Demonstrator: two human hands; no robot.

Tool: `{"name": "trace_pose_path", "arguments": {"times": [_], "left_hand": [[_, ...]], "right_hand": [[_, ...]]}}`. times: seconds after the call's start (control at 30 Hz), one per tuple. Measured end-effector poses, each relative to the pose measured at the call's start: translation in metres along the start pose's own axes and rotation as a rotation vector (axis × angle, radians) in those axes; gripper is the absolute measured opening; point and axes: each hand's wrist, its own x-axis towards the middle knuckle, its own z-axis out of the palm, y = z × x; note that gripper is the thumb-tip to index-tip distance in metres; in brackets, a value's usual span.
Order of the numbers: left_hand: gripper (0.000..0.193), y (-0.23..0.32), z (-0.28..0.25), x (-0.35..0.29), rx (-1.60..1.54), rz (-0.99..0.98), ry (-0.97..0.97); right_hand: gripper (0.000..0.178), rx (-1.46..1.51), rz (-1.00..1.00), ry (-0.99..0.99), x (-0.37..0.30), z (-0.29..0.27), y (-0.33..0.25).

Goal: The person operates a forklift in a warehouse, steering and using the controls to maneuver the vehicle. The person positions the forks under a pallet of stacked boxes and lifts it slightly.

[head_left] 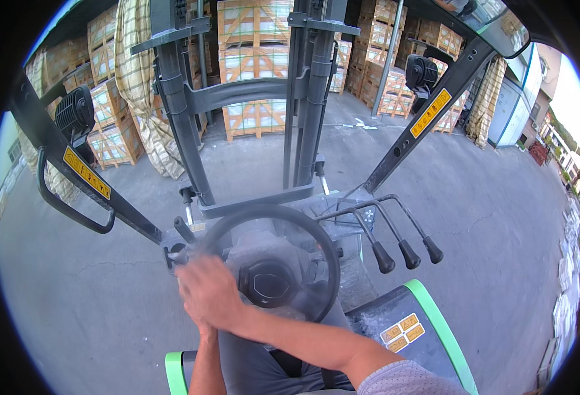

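I sit at the controls of a forklift, and its black steering wheel [332, 253] is in front of me. My right forearm reaches across my lap to the left, putting my right hand [212, 294] at the wheel's left side. Motion smears its fingers, so their grip does not show. My left hand [201, 324] comes up from below and is mostly hidden under the right one; whether it touches the wheel I cannot tell. Just beyond both hands stands a short black lever [184, 230], left of the steering column.
Three black-knobbed levers [408, 253] stand right of the wheel. Ahead rises the dark mast [237, 95], with stacked wooden crates [253, 66] beyond it. Plaid curtains [135, 59] hang at the left. Grey concrete ground [500, 243] surrounds the truck. Slanted posts [428, 115] frame the cab.
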Motion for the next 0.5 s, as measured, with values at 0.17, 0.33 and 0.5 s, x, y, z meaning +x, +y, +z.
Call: {"name": "trace_pose_path", "arguments": {"times": [0.17,0.33,0.5], "left_hand": [[0.049,0.008,-0.014,0.010,0.197,-0.078,-0.112],[0.050,0.018,-0.015,0.022,0.204,-0.070,-0.122],[0.050,0.020,-0.017,0.032,0.159,-0.188,-0.125]], "right_hand": [[0.025,-0.030,-0.037,-0.120,-0.098,-0.037,-0.027],[0.021,-0.190,0.081,-0.126,-0.130,-0.123,0.006],[0.020,-0.319,0.254,0.105,-0.103,-0.147,0.048]]}}
